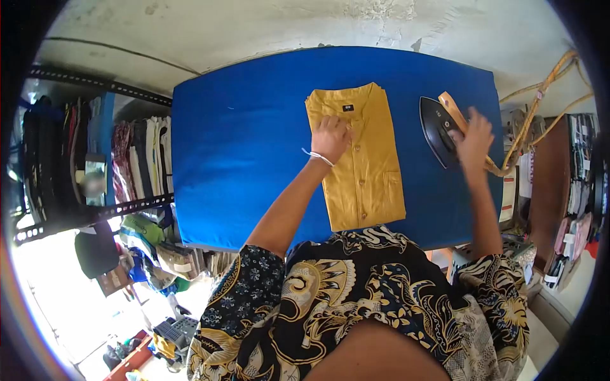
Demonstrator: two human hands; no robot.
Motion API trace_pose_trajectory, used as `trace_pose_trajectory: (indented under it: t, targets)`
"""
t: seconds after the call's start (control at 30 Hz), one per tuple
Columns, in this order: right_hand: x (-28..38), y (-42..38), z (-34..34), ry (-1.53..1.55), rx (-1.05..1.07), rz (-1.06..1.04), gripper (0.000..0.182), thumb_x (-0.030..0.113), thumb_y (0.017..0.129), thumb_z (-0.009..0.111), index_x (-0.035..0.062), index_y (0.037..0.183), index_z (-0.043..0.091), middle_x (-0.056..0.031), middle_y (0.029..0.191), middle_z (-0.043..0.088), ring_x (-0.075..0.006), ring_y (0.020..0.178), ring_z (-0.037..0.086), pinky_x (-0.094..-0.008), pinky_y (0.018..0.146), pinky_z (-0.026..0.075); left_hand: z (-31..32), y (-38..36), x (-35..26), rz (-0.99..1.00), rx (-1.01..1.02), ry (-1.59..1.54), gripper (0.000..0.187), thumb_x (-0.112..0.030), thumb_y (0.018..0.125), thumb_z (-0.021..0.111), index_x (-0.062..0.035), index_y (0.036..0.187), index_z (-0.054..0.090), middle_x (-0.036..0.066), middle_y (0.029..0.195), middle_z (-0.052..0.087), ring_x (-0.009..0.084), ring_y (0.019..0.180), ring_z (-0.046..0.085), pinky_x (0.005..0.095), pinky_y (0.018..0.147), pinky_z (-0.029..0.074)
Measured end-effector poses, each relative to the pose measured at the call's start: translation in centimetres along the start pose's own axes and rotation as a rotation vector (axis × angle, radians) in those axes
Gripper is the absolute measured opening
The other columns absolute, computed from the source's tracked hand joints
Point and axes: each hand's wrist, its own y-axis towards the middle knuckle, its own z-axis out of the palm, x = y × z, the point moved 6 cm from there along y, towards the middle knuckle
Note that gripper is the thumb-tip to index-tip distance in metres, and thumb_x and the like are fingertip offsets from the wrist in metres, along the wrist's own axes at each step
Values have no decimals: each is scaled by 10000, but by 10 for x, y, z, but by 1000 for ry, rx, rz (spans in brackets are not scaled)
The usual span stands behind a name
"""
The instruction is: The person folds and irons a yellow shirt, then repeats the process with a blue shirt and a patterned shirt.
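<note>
A folded mustard-yellow shirt point(372, 171) lies buttoned front up on the blue-covered ironing surface point(254, 140), its collar at the far end. My left hand point(331, 138) rests on the shirt's upper left front, fingers bent and drawn together at the button strip; their tips are partly hidden. Right of the shirt is a black iron point(434, 127) with an orange-brown handle. Slightly blurred, my right hand point(476, 136) is at that handle, thumb on its left side and fingers apart on its right, not visibly wrapped around it.
A yellowish cord point(540, 95) hangs in loops at the right, beside the ironing surface. Hanging clothes point(143, 159) fill a metal rack on the left, and folded garments point(578, 165) sit on shelves at the right. A worn wall point(286, 25) borders the far edge.
</note>
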Motion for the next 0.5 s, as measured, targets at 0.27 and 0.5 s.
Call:
trace_pose_trajectory:
  t: [0.27,0.5]
  targets:
    - [-44,36,56,820,459,396,519,277,723,672,-38,1041,411,-130,727,570,-210,617,566,-301,558,462,21,16,-4,-319,24,-72,186,-169,665,662,-75,792,564,78,828,519,254,838,513,386,686,416]
    - [39,-35,11,1074,822,443,435,171,716,657,-37,1022,429,-13,625,486,-74,476,468,-211,386,389,23,29,12,-443,84,-218,126,-109,652,635,-93,715,528,97,799,548,312,681,567,409,562,450]
